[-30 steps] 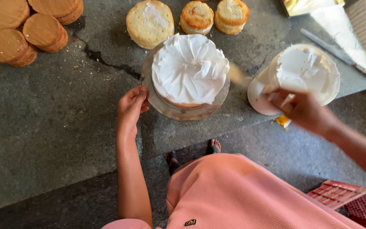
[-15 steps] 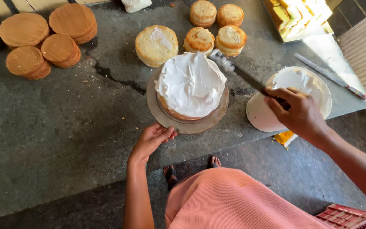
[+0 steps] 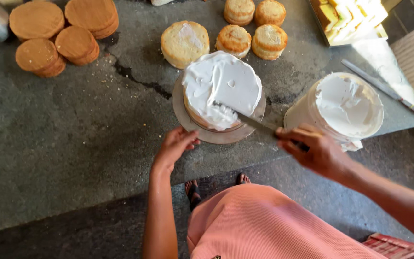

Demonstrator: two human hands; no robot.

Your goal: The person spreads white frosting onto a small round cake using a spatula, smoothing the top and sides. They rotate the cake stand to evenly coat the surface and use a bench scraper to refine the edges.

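Observation:
A round cake [image 3: 221, 88] covered in white cream stands on a metal turntable [image 3: 184, 120] on the dark stone counter. My right hand [image 3: 315, 151] grips the handle of a palette knife [image 3: 250, 121], whose blade lies across the cake's near edge with a dab of cream at its tip. My left hand [image 3: 174, 146] has its fingers spread, touching the turntable's near left rim. A white bucket of cream [image 3: 343, 108] stands just right of the cake, behind my right hand.
Several bare sponge rounds [image 3: 56, 33] are stacked at the far left, and smaller cakes [image 3: 235, 36] sit behind the turntable. A tray of sliced cake [image 3: 348, 19] is far right, a second knife [image 3: 382, 86] beside it. A red crate [image 3: 398, 244] sits on the floor.
My right hand drew back from the cream bucket and laid the knife blade across the cake's near edge. My left hand moved along the turntable's rim toward the front.

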